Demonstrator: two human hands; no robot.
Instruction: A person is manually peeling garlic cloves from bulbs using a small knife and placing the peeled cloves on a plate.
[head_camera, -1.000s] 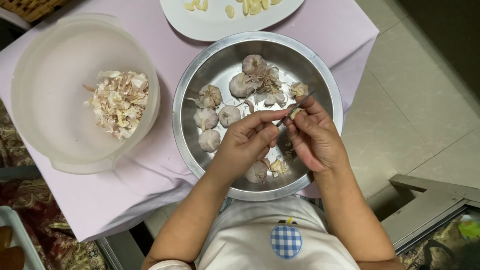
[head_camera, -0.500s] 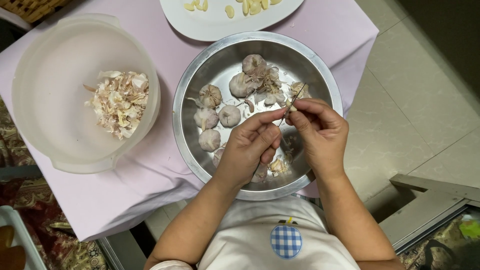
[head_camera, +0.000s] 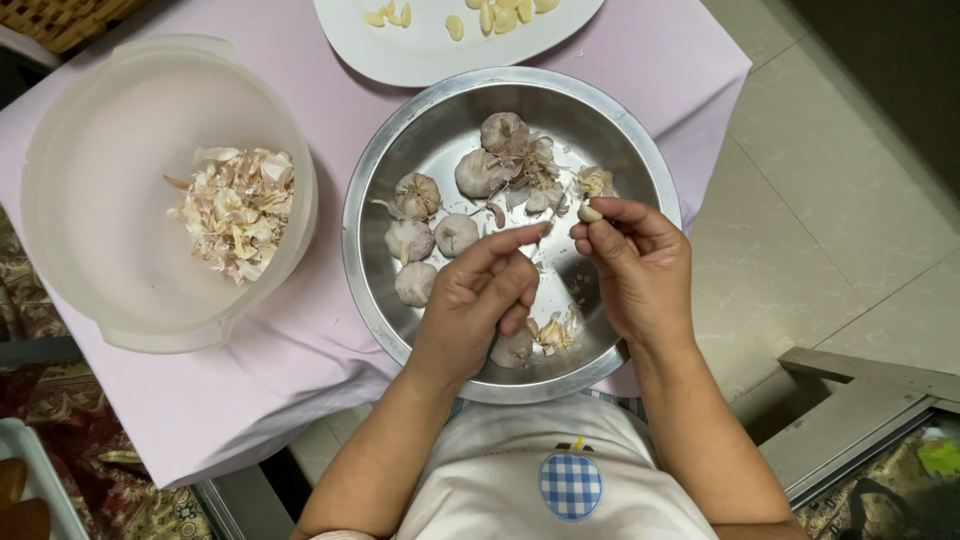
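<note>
A round steel bowl (head_camera: 400, 170) sits on a small table and holds several whole garlic bulbs (head_camera: 457, 233) plus loose papery skin. Both my hands hover over its right half. My right hand (head_camera: 635, 270) pinches a pale garlic clove (head_camera: 590, 213) between thumb and fingertips. My left hand (head_camera: 480, 300) is just to its left, with the index finger stretched toward the clove and a thin strip of skin between its fingertips. More skin scraps (head_camera: 555, 332) lie under my left hand.
A translucent plastic tub (head_camera: 90, 150) at the left holds a heap of garlic skins (head_camera: 238, 208). A white plate (head_camera: 440, 55) with peeled cloves sits behind the bowl. The pink tablecloth (head_camera: 300, 330) covers the table; tiled floor (head_camera: 830, 200) lies at right.
My hands have drawn slightly apart. The clove now shows bare at my right fingertips, and my left fingers have pulled away to the left with skin.
</note>
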